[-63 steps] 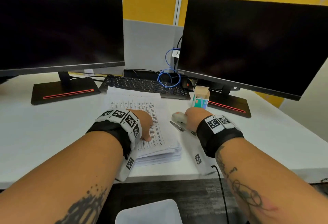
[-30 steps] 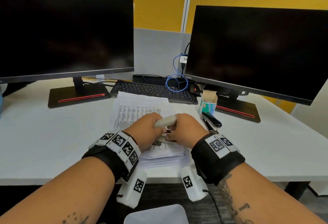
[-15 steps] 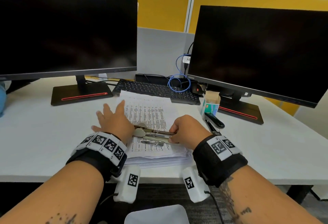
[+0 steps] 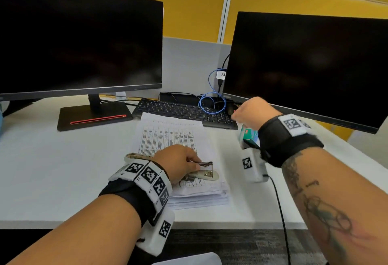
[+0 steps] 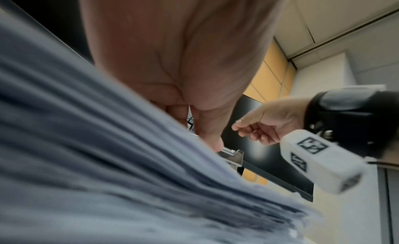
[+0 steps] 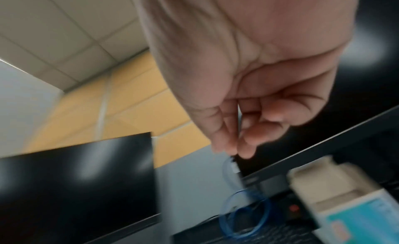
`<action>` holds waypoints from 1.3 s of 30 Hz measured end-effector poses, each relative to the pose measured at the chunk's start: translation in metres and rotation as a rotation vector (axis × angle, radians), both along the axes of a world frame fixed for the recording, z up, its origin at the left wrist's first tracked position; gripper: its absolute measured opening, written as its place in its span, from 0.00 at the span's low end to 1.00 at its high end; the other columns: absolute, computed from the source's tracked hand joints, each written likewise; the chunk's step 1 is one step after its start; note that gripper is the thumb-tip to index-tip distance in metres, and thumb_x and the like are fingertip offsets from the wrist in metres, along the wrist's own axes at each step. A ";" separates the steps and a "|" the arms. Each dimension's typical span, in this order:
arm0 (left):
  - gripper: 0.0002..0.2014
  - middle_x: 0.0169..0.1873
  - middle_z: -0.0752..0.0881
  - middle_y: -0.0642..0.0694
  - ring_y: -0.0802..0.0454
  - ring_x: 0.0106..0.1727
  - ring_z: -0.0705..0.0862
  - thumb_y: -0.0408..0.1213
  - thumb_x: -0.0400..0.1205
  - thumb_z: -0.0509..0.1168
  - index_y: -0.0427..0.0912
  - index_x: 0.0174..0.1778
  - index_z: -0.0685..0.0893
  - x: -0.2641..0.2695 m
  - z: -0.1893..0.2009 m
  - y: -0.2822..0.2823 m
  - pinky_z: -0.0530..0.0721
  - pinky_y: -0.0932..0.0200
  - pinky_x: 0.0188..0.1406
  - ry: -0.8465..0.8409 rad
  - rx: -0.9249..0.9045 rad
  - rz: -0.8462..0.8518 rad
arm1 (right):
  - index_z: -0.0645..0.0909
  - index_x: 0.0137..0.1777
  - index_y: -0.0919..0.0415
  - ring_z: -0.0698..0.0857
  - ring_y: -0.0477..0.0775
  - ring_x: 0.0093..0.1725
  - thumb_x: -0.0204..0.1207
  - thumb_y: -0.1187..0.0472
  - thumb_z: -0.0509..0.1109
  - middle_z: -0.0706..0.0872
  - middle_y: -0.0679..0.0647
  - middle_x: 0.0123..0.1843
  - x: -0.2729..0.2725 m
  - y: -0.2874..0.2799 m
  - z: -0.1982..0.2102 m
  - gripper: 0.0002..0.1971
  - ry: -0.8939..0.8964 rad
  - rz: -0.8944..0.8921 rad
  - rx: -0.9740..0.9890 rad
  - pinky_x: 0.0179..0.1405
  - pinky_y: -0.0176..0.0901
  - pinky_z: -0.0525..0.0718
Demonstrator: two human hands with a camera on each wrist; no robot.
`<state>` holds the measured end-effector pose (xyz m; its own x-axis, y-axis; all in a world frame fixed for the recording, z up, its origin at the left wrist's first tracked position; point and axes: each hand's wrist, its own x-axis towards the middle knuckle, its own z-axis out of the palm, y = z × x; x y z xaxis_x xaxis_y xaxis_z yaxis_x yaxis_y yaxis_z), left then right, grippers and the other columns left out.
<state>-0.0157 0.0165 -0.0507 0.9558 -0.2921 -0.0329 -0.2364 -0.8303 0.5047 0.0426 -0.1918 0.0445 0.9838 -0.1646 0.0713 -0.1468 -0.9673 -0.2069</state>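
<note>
Two hands: left hand [image 4: 178, 164] grips stapler [image 4: 206, 175], right hand [image 4: 252, 111] near staple box [image 4: 248, 134].

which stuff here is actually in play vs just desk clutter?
In play:
- stapler, hinged open, gripped by the left hand
- small teal box, probably staples; the right hand reaches toward it
- paper stack under the stapler

Lying about:
- keyboard
- left monitor and right monitor, both dark
- blue cable

free desk [image 4: 52, 170] left of papers [image 4: 174, 136]; keyboard [image 4: 180, 110] blocks behind.
</note>
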 end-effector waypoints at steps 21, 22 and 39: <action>0.07 0.44 0.89 0.60 0.56 0.51 0.86 0.48 0.79 0.72 0.56 0.51 0.91 0.012 -0.002 -0.005 0.82 0.50 0.64 0.109 -0.084 0.056 | 0.80 0.68 0.64 0.83 0.63 0.64 0.80 0.57 0.70 0.84 0.60 0.65 0.076 -0.032 -0.032 0.19 0.333 -0.097 -0.457 0.62 0.52 0.80; 0.07 0.45 0.89 0.60 0.56 0.51 0.86 0.47 0.79 0.72 0.56 0.52 0.91 0.012 -0.002 -0.005 0.82 0.50 0.64 0.108 -0.083 0.053 | 0.81 0.67 0.64 0.83 0.63 0.62 0.79 0.57 0.71 0.84 0.60 0.63 0.077 -0.032 -0.032 0.18 0.329 -0.098 -0.467 0.61 0.52 0.81; 0.09 0.47 0.87 0.62 0.57 0.55 0.84 0.50 0.79 0.71 0.58 0.54 0.89 0.014 -0.002 -0.005 0.80 0.49 0.66 0.101 -0.035 0.041 | 0.81 0.47 0.61 0.82 0.59 0.51 0.78 0.59 0.72 0.83 0.57 0.51 0.079 -0.042 -0.038 0.05 0.302 -0.086 -0.495 0.57 0.47 0.81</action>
<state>-0.0019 0.0114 -0.0529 0.9592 -0.2559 -0.1203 -0.1492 -0.8195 0.5533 0.1215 -0.2339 0.0061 0.9570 -0.2634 -0.1217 -0.2114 -0.9202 0.3294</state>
